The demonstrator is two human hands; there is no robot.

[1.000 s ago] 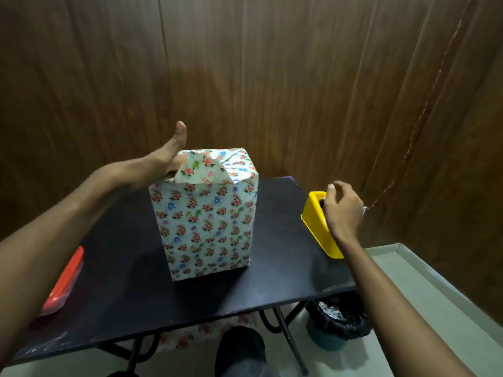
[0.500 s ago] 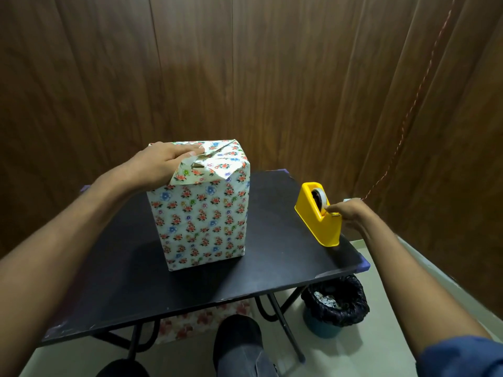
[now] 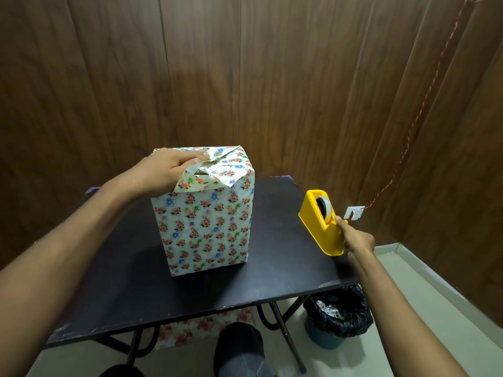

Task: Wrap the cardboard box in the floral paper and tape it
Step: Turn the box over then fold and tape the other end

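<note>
The box (image 3: 206, 227) stands upright in floral paper; left hand (image 3: 166, 170) fingers flat on its folded top flaps.

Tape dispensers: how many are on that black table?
1. The yellow tape dispenser stands near the table's right edge, the right hand at its near end. The wrapped box may hide anything behind it.

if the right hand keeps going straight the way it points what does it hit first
The right hand points away and leftward, already at the near end of the tape dispenser, so it would likely meet that first; depth is unclear.
</note>
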